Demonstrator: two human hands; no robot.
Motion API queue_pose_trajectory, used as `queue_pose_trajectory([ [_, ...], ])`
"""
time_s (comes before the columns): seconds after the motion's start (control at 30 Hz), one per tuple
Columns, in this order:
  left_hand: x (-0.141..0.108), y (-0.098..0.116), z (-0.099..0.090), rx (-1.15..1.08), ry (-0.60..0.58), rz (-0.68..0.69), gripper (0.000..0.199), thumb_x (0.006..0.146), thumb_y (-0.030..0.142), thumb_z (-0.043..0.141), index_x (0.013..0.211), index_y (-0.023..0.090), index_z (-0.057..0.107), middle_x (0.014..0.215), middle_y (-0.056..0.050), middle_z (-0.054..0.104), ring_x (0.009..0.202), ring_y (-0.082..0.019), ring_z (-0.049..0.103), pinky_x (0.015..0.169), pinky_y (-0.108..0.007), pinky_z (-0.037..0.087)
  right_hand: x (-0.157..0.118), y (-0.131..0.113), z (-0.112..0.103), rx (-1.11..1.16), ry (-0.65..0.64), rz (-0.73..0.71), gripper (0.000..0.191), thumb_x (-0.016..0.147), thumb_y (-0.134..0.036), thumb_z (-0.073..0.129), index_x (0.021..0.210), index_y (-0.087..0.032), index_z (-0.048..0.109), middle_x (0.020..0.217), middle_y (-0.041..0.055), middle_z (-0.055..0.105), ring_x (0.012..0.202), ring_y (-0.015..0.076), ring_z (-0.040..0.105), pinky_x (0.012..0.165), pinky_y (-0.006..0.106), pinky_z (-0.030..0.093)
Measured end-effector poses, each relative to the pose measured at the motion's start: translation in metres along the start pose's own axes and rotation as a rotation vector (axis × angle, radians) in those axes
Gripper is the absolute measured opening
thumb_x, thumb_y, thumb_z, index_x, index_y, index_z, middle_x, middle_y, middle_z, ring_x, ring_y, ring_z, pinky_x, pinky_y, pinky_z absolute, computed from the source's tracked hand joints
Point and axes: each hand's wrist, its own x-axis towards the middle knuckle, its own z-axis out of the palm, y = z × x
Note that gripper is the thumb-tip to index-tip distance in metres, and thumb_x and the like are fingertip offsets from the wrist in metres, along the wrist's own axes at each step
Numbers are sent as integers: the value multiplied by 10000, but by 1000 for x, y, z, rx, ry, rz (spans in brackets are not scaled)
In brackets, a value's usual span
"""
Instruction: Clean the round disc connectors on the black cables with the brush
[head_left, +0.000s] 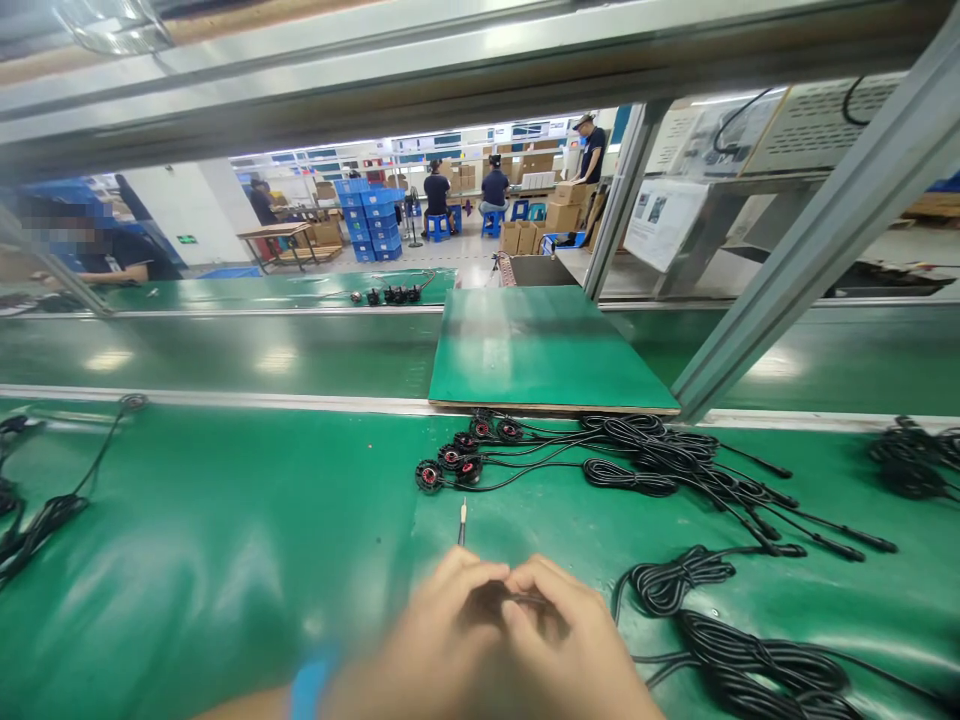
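My left hand (pixel 435 635) and my right hand (pixel 574 635) meet at the bottom centre, fingers bent inward around a dark cable (pixel 531 599). Both are somewhat blurred, and most of what lies between them is hidden. A blue band (pixel 311 688) circles my left wrist. Just beyond my left fingers, a thin lead with a pale tip (pixel 463 512) points away over the green mat. Farther forward lie several round black parts with red centres (pixel 429 476), joined to bundled black cables (pixel 630 478).
Coiled black cables (pixel 765 655) lie at the lower right, with more cables (pixel 45 525) at the far left. A raised green board (pixel 540 345) stands ahead beside a slanted metal post (pixel 810 220). People work in the background.
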Motion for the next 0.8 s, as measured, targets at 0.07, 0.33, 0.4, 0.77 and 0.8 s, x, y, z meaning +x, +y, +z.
queue_pose_trajectory([
  [0.07, 5, -3, 1, -144, 46, -81, 414, 876, 377, 632, 1260, 238, 568, 1138, -93, 534, 893, -185, 598, 718, -290, 528, 2, 1, -2, 179, -58, 102, 223, 889, -386, 539, 837, -194, 638, 721, -1, 600, 681, 162, 549, 609, 245, 409],
  [0.33, 12, -5, -7, -402, 157, -142, 548, 851, 564, 611, 1209, 154, 550, 777, -38, 640, 636, -148, 610, 608, -270, 490, 9, -2, -10, 238, -213, 83, 544, 995, -563, 352, 717, -179, 620, 701, 9, 602, 662, 155, 551, 612, 248, 404],
  [0.4, 7, -4, -10, -363, 153, -120, 499, 883, 553, 570, 1201, 169, 574, 847, -60, 657, 659, -149, 618, 627, -275, 496, 17, -2, -16, -9, -160, 32, 503, 1017, -492, 334, 765, -193, 651, 763, 17, 644, 714, 167, 585, 661, 263, 418],
  [0.77, -5, -4, -14, -151, -108, 96, 352, 734, 550, 738, 995, 314, 726, 1022, -89, 700, 997, -318, 645, 906, -461, 490, 55, -18, 23, -877, -170, -56, 107, 720, -118, 669, 690, -197, 605, 755, 27, 671, 688, 196, 652, 490, 243, 264],
  [0.8, -6, -4, -15, -158, -80, 81, 381, 729, 532, 750, 1039, 313, 710, 1052, -92, 691, 1020, -318, 634, 910, -455, 492, 54, -20, 21, -894, -172, -46, 127, 710, -101, 661, 660, -196, 592, 712, 24, 662, 645, 189, 644, 483, 244, 254],
])
